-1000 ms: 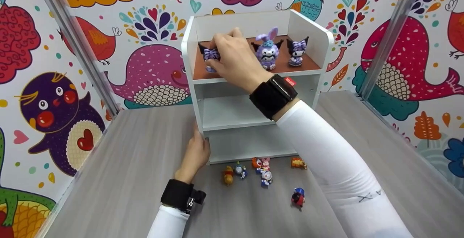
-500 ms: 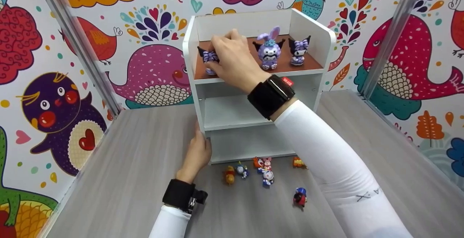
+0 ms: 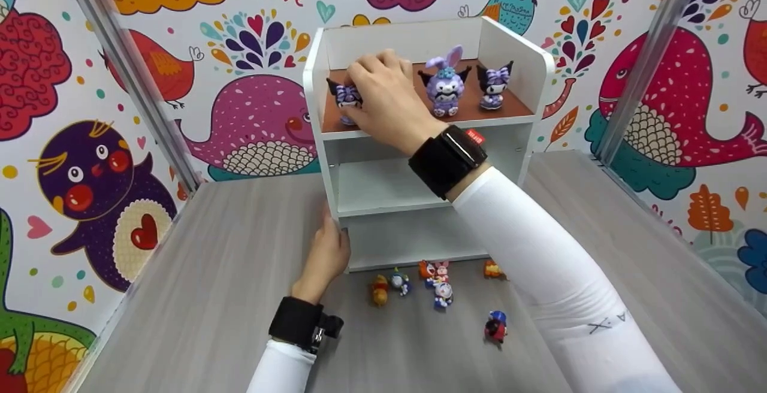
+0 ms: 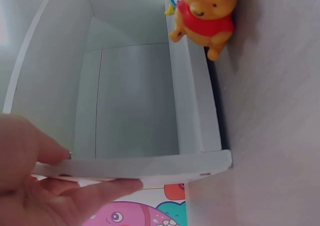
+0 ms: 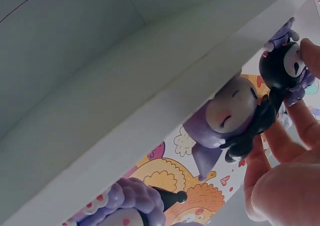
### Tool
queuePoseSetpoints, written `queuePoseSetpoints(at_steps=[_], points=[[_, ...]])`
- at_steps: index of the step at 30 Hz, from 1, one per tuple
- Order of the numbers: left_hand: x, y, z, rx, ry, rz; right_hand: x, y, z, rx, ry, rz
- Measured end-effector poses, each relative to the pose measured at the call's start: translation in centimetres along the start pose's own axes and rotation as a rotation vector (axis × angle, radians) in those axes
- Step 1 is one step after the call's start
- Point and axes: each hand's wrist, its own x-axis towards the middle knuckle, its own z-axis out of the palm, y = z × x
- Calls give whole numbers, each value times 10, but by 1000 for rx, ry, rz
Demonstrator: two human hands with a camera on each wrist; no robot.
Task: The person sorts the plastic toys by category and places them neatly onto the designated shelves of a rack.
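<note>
At the left end of the top shelf, my right hand (image 3: pixel 389 96) holds a small black-eared figurine with a purple bow (image 3: pixel 346 94). The right wrist view shows my thumb on the face of this figurine (image 5: pixel 282 64) and fingers behind it. Beside it is another purple figurine (image 5: pixel 232 109), hidden behind my hand in the head view. A rabbit-eared purple figurine (image 3: pixel 445 87) and a bow-wearing one (image 3: pixel 494 86) stand further right. My left hand (image 3: pixel 326 249) grips the left side panel of the white shelf unit (image 4: pixel 145 167), thumb inside and fingers outside.
On the grey tabletop (image 3: pixel 239 273) before the unit lie several small figures, among them a yellow bear in a red shirt (image 3: pixel 379 290), a white-and-blue figure (image 3: pixel 443 292) and a red-and-blue one (image 3: pixel 495 327). Patterned walls (image 3: pixel 257 123) enclose the table.
The figurine in my right hand has tipped from leaning forward to more upright, so more of its face shows. My left hand keeps its grip on the panel.
</note>
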Motion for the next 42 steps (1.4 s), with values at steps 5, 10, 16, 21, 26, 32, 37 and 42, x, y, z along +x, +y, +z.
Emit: queuePoseSetpoints(at_steps=[5,10,16,21,26,32,37,42], points=[[0,1,2,6,4,0,-1,2,-1,-7,7,10],[2,1,2,1,0,-11,-5,1,-7,14,56,-1],[4,2,3,3,1,-27,-30,2,-19,97,224,-68],[4,1,5,15,6,-16,-75,15,-22,145,420,-147],[4,1,4,15,0,-17,-125,35,-15,240,517,-170],[2,-2,2,14,2,-30,-173,56,4,263,459,-94],[1,-5,1,10,20,-26,-190,72,18,247,389,-8],[2,-4,2,5,6,-35,-204,89,29,236,346,52]])
